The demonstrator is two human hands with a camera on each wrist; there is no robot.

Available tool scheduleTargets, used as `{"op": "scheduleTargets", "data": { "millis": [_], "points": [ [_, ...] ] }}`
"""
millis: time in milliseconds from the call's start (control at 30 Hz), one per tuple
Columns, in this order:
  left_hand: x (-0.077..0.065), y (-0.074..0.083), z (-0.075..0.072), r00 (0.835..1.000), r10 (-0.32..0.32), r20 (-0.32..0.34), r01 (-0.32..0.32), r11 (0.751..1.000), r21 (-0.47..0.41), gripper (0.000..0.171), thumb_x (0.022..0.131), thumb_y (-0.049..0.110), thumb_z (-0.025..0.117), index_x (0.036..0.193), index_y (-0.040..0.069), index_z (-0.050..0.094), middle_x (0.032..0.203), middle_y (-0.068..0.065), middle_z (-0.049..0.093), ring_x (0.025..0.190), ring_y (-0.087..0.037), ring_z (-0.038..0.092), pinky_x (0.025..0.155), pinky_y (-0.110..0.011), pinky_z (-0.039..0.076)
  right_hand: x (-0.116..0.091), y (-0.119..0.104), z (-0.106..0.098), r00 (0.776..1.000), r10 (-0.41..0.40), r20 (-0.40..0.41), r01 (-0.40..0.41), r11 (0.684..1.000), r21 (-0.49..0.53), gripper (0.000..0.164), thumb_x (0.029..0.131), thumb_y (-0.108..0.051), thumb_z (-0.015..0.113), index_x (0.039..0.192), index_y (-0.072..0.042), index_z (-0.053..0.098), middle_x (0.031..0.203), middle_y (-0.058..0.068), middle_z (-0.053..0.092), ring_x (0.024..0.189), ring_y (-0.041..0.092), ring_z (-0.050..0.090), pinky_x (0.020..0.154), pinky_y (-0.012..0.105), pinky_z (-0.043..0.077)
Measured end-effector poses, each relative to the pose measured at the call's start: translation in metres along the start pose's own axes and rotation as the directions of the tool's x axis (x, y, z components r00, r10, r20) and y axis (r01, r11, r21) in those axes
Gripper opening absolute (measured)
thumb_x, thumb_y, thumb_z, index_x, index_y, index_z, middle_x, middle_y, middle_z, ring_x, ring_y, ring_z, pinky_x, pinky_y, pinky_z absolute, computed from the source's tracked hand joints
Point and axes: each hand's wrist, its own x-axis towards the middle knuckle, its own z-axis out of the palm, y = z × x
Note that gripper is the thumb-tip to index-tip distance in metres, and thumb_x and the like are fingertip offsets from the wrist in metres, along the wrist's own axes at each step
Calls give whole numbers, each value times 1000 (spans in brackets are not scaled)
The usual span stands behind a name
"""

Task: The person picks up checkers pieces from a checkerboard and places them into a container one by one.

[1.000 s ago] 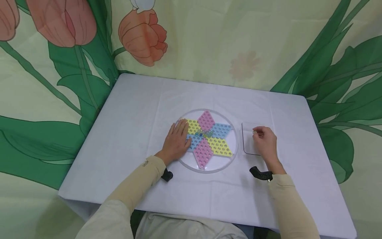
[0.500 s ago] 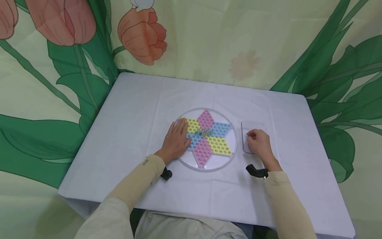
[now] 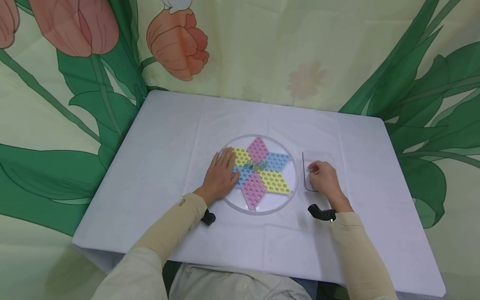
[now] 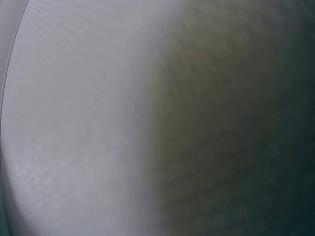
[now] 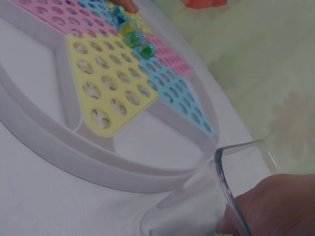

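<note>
"Two bare hands work at a white-covered table (image 3: 168,133), seen from the head. The left hand (image 3: 220,177) rests at nine o'clock on a round board (image 3: 271,201), fingers straight, gripping nothing and covering part of its coloured star. Marbles (image 3: 256,166) cluster at the star's centre. At three o'clock, just beside the board, stands a clear box (image 3: 303,171); the right hand (image 3: 324,177) reaches over it from five o'clock."

"Does that right hand hold anything?"

"I can't tell. Its fingers are bent, thumb and forefinger close together, but anything between them is too small to make out."

"And the left wrist view?"

"Little help: a pale surface (image 4: 74,108) from seven to eleven o'clock, a dark blur (image 4: 236,118) around three. No fingers show."

"The right wrist view?"

"The marbles sit between eleven and twelve o'clock, shiny and round. The box is between four and five, its base cut off, the fingertips mostly hidden by its wall."

"How would these handle?"

"My guess: the marbles are hard, light and slippery, best pinched around the middle. The board looks like stiff, light plastic that may slide unless steadied by its rim; the box seems rigid, perhaps brittle, best held by opposite walls."
</note>
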Motion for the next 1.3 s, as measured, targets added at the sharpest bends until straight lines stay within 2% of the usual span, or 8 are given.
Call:
{"op": "scheduleTargets", "data": {
  "millis": [167,500,600,833,1033,1300],
  "points": [
    [0,-1,2,1000,5,1,-5,1000,4,70,103,43,31,159,4,13,168,-13,8,156,-27,5,128,-44,3,-1,-2,-2,1000,6,-25,-6,1000,3,29,88,-2,47,110,8,64,105,25,61,94,36,56,77,45,52],
    [0,0,0,1000,3,-1,-3,1000,-6,70,103,43,31,159,4,14,168,-13,9,156,-27,5,128,-44,3,-5,-15,-7,985,-34,-168,42,998,47,28,95,-8,46,114,5,64,102,21,60,88,31,54,70,36,46],
    [0,0,1,1000,0,3,0,1000,-1,70,103,43,31,159,4,13,168,-12,8,156,-26,4,128,-43,2,-5,-19,-7,972,-80,-223,96,994,60,27,96,-7,47,112,5,64,99,19,60,86,29,53,71,34,44],
    [0,-1,1,1000,2,-11,-2,1000,-4,70,103,42,32,159,4,14,168,-12,9,156,-26,5,128,-43,2,-5,-33,-10,918,-210,-335,248,966,72,23,95,-4,49,109,6,64,98,19,61,84,27,55,70,30,43],
    [0,-1,0,1000,5,-13,-5,1000,-2,70,103,43,31,159,4,15,168,-12,10,156,-26,6,128,-43,4,-6,-43,-9,892,-271,-361,324,941,94,21,96,-2,51,109,6,64,101,19,61,86,27,57,72,26,43],
    [0,0,-2,1000,3,10,-3,1000,0,70,103,43,30,159,4,13,168,-13,8,156,-26,5,128,-44,3,-9,-49,-5,889,-294,-350,358,924,134,21,96,-3,52,111,4,64,103,17,61,87,24,57,73,17,42]
  ]
}}
